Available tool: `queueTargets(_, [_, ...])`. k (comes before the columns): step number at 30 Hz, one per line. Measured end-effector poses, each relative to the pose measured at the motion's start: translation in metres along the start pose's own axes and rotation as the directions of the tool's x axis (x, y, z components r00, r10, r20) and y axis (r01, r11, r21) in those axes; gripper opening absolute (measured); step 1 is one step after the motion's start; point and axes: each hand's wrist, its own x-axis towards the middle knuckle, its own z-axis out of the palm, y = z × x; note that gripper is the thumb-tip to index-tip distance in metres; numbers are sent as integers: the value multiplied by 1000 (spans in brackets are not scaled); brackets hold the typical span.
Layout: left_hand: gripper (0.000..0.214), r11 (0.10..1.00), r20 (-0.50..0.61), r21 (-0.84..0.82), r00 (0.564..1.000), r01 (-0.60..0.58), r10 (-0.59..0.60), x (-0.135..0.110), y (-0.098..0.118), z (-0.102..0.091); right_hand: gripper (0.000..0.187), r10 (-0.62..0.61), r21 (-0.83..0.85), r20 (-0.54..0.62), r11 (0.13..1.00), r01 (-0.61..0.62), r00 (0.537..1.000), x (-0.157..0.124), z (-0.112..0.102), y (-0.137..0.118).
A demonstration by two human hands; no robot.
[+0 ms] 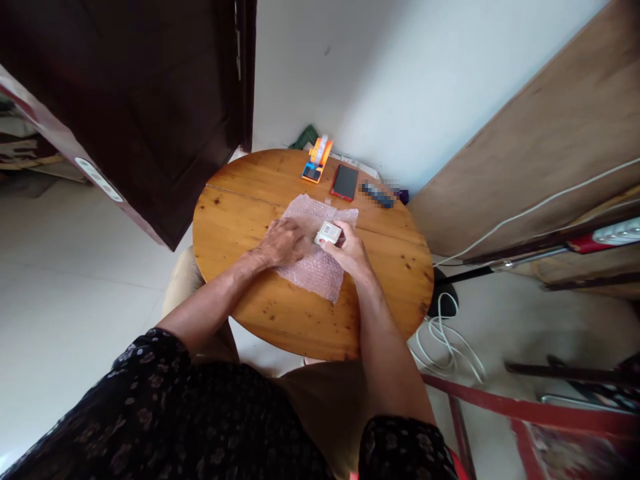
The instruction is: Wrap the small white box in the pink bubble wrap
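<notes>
A sheet of pink bubble wrap (320, 270) lies spread on the round wooden table (250, 220). My left hand (281, 243) rests on the sheet's left part, palm down, fingers curled a little, pressing it flat. My right hand (350, 252) grips a small white box (328, 233) with a label on top, fingers wrapped round its right side. The box sits on the bubble wrap between both hands.
At the table's far edge stand an orange tape dispenser (316, 160), a dark phone in a red case (345, 182) and a blurred dark object (377, 195). A dark door (150, 100) is at left, a wooden board (540, 147) at right, white cable (445, 340) on the floor.
</notes>
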Motion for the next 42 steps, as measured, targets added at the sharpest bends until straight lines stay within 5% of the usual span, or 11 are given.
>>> queueTargets(5, [67, 994, 67, 3, 992, 107, -107, -3, -9, -3, 51, -1, 6, 0, 1000, 1, 1000, -1, -1, -5])
queueTargets(10, [72, 991, 60, -13, 989, 135, -134, -2, -6, -2, 48, -108, 44, -58, 993, 110, 992, -6, 4, -19])
queueTargets(17, [76, 992, 59, -12, 991, 125, -124, -2, -8, -2, 56, -173, -139, 98, 973, 186, 980, -9, 10, -19])
queueTargets(28, [77, 993, 67, 4, 991, 117, -117, -2, -12, -1, 52, -156, -125, 177, 976, 179, 972, -11, 4, -23])
queueTargets(32, [75, 992, 69, -19, 990, 124, -123, -2, -11, -4, 58, -199, -91, 47, 975, 203, 979, -12, -6, -33])
queueTargets(35, [70, 993, 70, -61, 992, 105, -100, -2, -11, -6, 36, -232, -35, -78, 973, 230, 970, -21, -26, -55])
queueTargets(37, [66, 993, 56, -78, 995, 92, -88, -2, -11, -7, 26, -287, -9, 125, 957, 290, 950, -34, -35, -74])
queueTargets(39, [63, 991, 43, -91, 995, 94, -90, -2, -10, -8, 25, -324, -83, 380, 921, 381, 866, -52, -35, -90])
queueTargets(42, [61, 986, 48, -116, 992, 118, -113, -2, -8, -10, 23, -188, -464, 480, 774, 430, 857, -80, -18, -98])
